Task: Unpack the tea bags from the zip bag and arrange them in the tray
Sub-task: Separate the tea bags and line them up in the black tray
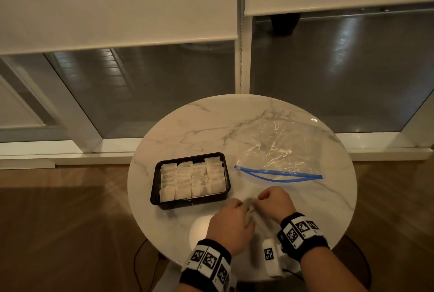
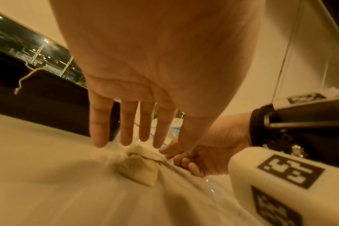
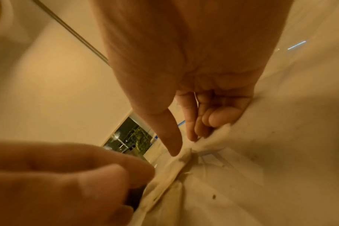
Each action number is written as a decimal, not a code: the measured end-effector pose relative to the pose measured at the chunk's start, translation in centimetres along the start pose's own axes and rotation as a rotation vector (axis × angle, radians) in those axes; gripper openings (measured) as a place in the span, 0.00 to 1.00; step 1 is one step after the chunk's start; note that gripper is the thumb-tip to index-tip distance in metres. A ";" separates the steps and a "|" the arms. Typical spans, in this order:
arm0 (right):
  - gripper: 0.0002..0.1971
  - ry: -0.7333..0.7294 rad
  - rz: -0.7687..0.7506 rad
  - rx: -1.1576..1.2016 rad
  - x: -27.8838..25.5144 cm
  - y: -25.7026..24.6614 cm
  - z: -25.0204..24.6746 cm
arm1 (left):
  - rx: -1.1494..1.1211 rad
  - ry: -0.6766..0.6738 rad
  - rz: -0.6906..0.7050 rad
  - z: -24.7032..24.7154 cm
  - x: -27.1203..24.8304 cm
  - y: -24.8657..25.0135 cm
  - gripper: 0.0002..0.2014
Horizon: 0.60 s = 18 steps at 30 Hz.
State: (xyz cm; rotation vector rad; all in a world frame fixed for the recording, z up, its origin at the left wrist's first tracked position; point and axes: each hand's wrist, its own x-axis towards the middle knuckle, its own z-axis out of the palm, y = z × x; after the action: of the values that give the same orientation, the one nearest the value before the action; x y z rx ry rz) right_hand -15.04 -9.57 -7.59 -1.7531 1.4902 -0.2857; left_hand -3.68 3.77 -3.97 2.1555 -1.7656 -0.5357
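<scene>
You have the black rectangular plastic tray (image 1: 153, 186) nearly filled with white paper tea bags (image 1: 192, 180) and the clear blue-zipped plastic bag (image 1: 279, 150) looks empty, while your right hand (image 1: 274, 202) pinches one last tea bag (image 2: 139, 169) on the table and your left hand (image 1: 231, 223) hovers over it, fingers straight, holding nothing.

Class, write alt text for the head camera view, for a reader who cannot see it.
Two hands, the left hand and the right hand, meet over a tea bag at the near edge of a round marble table. To their left a black tray holds rows of tea bags; behind them lies an open, empty-looking zip bag.
</scene>
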 end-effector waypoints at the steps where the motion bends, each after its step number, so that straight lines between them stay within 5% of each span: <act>1: 0.09 -0.001 0.006 -0.023 0.0 -0.2 0.1 | 0.008 -0.023 -0.022 0.3 0.2 0.0 0.20; 12: 0.08 -0.003 0.007 -0.174 0.0 -0.9 1.1 | 0.011 -0.047 -0.077 -0.1 0.0 -0.5 0.16; 18: 0.07 -0.045 -0.150 -0.121 -1.7 -1.7 -1.0 | -0.290 0.268 -0.079 -2.4 -0.2 -0.9 0.09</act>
State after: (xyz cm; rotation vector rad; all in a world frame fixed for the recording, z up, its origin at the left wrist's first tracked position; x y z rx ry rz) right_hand -14.92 -8.49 -5.27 -1.9597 1.3711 -0.2351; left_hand -1.79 4.11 -2.29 1.9943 -1.3757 -0.4633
